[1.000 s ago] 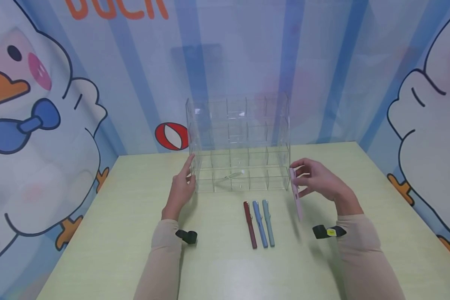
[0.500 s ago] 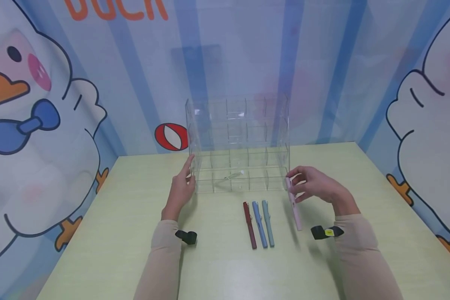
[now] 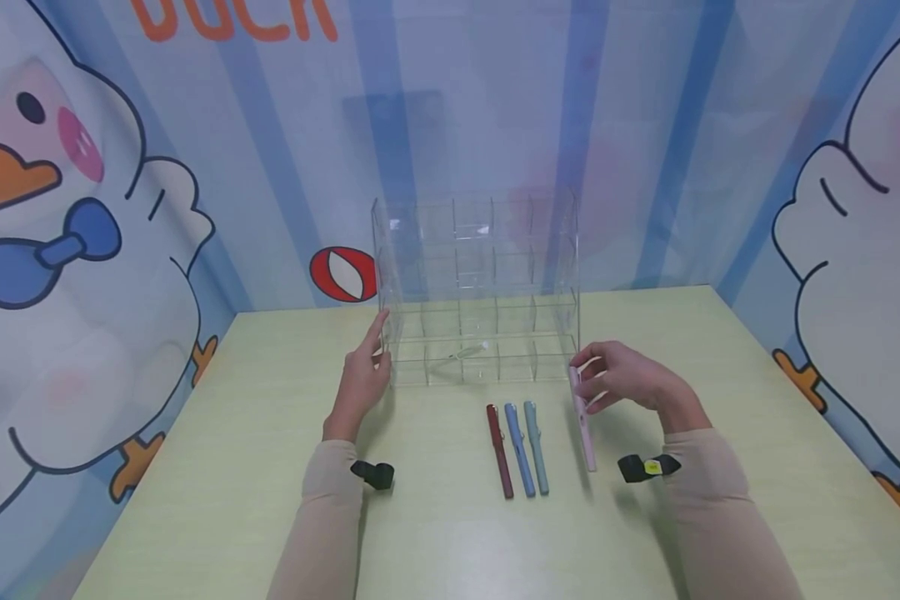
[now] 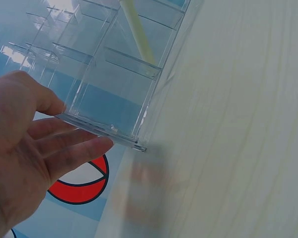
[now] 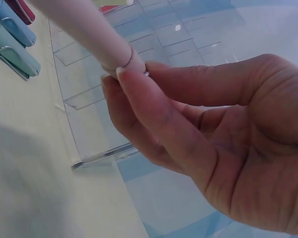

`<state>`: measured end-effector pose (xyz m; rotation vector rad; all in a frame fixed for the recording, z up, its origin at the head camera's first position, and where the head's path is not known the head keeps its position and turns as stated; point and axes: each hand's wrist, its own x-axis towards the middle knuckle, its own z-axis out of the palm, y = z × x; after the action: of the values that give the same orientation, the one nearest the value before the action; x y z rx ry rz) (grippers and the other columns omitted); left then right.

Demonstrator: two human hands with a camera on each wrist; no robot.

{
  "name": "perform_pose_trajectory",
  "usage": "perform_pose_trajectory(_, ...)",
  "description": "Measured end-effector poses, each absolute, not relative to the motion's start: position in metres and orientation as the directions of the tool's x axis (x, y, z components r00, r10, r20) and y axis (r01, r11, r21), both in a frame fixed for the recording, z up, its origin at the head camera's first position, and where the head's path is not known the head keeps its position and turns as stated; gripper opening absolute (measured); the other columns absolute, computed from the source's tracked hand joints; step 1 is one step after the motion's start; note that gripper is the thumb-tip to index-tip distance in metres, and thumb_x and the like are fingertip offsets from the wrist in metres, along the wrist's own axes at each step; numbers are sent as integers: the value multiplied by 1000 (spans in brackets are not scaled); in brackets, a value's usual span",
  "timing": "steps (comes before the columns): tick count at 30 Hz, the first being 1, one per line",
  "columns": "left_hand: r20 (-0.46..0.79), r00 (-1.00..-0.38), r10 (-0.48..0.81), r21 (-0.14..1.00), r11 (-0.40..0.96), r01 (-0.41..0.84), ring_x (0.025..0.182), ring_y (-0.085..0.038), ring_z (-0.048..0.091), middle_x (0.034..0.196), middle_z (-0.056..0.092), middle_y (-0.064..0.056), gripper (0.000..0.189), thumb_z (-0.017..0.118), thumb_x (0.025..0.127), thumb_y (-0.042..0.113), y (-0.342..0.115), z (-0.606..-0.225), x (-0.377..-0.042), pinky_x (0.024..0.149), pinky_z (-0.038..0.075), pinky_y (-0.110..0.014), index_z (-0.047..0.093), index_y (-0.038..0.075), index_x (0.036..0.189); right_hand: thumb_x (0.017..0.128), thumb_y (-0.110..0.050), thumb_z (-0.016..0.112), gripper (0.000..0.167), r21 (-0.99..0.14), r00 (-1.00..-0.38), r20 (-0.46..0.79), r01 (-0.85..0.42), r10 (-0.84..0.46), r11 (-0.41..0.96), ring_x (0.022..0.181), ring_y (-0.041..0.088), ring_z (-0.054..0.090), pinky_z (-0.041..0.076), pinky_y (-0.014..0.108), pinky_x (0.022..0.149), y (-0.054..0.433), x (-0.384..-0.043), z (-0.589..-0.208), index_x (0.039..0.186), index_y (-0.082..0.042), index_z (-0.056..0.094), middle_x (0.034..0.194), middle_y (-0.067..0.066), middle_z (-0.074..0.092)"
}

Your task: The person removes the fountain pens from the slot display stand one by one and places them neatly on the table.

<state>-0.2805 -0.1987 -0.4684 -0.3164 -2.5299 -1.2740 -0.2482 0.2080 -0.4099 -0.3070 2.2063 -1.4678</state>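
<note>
A clear acrylic rack with rows of small compartments stands at the back of the table. My left hand grips its left side panel, thumb on one face and fingers on the other in the left wrist view. A pale green pen lies slanted inside the rack's lowest row. By the rack's front right corner, my right hand pinches a pink pen near its far end, thumb against fingertips. To its left, a dark red pen, a blue pen and a teal pen lie side by side.
The pale wooden table ends behind the rack at a blue striped backdrop with cartoon ducks. Each wrist wears a black strap with a small device. The rack's transparent walls are hard to make out against the backdrop.
My right hand has drawn the pink pen toward me and slightly left, away from the rack's right side. The left hand, the rack and the three lying pens stay put.
</note>
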Motion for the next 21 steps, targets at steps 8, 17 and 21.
perform_pose_trajectory(8,339,-939,62,754,578,311,127,-38,55,154,41,-18,69,50,100,0,-199,-468,-280,100,50,-49,27,28,159,91,8,63,45,-906,-849,-288,91,-444,413,83,27,68,61,46,77,205,-251,-416,130,15,43,100,21,59)
perform_pose_trajectory(17,343,-937,63,756,573,315,126,-39,56,153,42,-19,72,50,100,0,-200,-469,-282,99,50,-50,27,32,159,89,9,65,37,-876,-834,-355,138,-423,462,76,23,67,62,40,72,196,-255,-431,121,13,48,96,18,59)
perform_pose_trajectory(21,340,-939,62,758,573,312,126,-38,56,153,42,-18,72,50,100,0,-200,-470,-283,100,51,-49,27,35,159,88,9,65,36,-866,-834,-372,153,-408,476,74,22,67,62,39,70,194,-257,-437,120,13,49,96,19,60)
